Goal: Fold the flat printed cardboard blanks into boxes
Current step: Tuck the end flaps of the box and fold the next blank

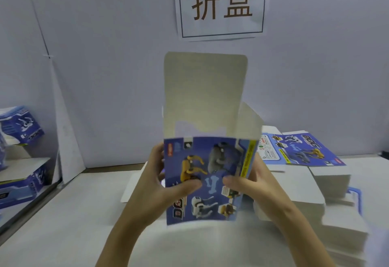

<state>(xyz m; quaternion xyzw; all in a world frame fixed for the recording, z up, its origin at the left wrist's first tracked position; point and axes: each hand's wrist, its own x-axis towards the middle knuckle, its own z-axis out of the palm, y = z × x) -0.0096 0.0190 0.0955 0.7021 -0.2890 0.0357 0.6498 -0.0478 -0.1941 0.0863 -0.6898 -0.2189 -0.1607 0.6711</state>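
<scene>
**One box opened up in both hands, top lid flap standing**

At the centre of the frame the person holds one printed box [205,179] upright above the white table [63,224]. It has already been squared into a sleeve, and its tall lid flap [205,94] stands straight up, plain grey inside, with a side flap [249,121] splayed out to the right of it.

The left hand [160,184] grips the box's left edge, thumb curled across the printed front and the other fingers hidden behind. The right hand [250,182] grips the right edge the same way, thumb pressed on the front near the bone picture.

This is thin printed card: light, springy along its scored creases, and likely to dent or kink if pinched mid-panel. Its glossy face looks a little slippery. The safest hold is along the vertical corner folds, as now, leaving the flaps free to be tucked.

Counts: one box in hand. At right, one stack of flat blanks [305,153] lies printed face up, with more white-backed stacks in front of it; the motion blur there makes the number of sheets impossible to tell. At the left edge, about three folded boxes [21,125] are visible, partly cut off. One paper sign [222,3] hangs on the wall at top centre.
</scene>
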